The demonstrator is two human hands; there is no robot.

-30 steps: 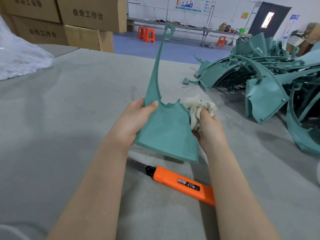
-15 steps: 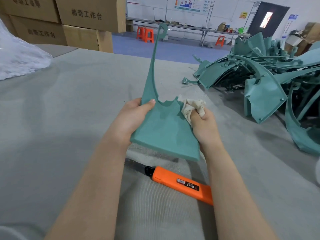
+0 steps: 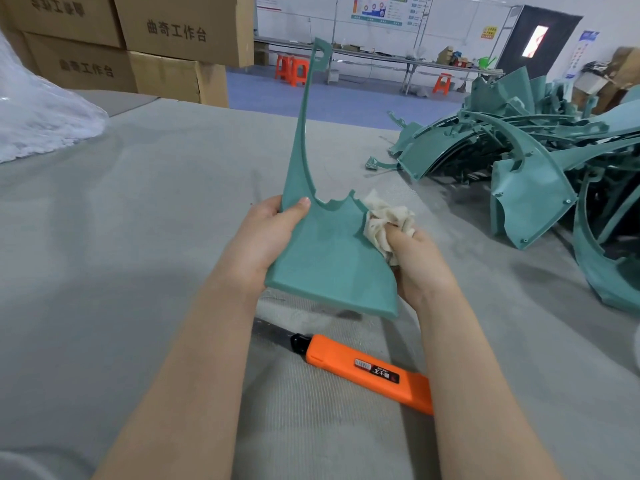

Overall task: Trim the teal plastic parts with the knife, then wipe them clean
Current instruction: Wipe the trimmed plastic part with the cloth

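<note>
Wiping step, I judge: left grip (image 3: pixel 266 237) pinches the teal part (image 3: pixel 329 261) upright, right grip (image 3: pixel 420 263) clutches the cloth (image 3: pixel 384 220) against its notched edge; next, sweep along that edge

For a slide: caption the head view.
Left hand holds teal part upright; right hand presses rag to its edge, knife on table.

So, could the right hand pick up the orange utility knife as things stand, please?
Probably not yet: the right hand grips the crumpled white cloth against the teal plastic part. The orange knife lies uncovered below it.
</note>
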